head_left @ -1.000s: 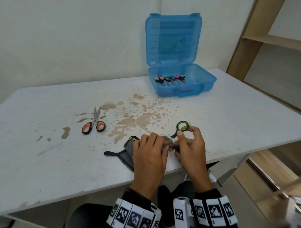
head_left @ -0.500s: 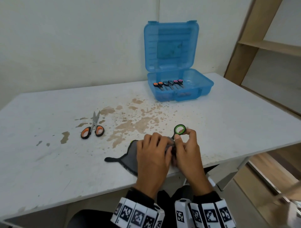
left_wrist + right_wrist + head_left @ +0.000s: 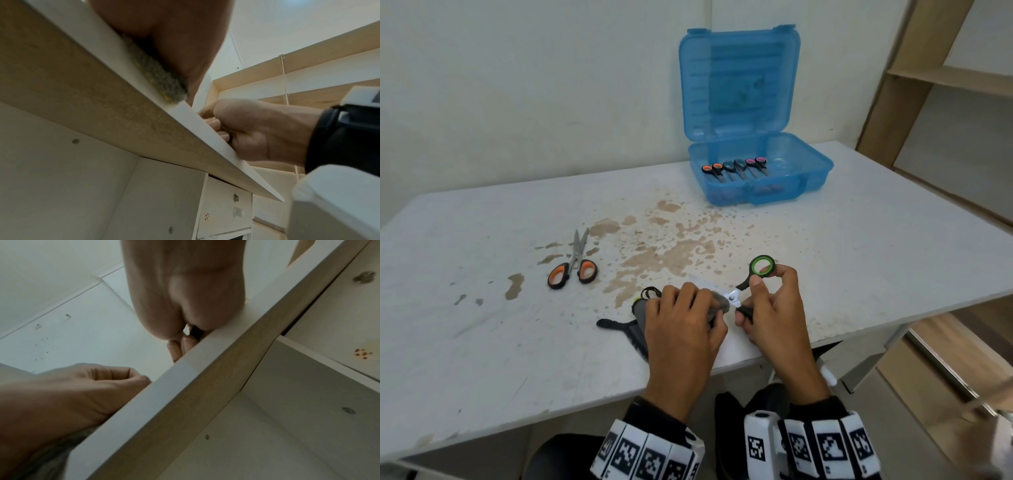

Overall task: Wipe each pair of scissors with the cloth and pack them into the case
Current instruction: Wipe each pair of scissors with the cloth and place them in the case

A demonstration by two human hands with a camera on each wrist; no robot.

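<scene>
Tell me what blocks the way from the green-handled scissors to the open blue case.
Nothing visible does. The green-handled scissors are held in the right hand, blades in the cloth under the left hand. Only bare stained table lies between them and the blue case. Its lid is up, with free floor right of the packed scissors.

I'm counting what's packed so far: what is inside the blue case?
Three pairs of scissors lie side by side in the open blue case: orange, dark teal and pink handles. Their blade tips are blurred behind the tinted front wall; the right part looks bare.
</scene>
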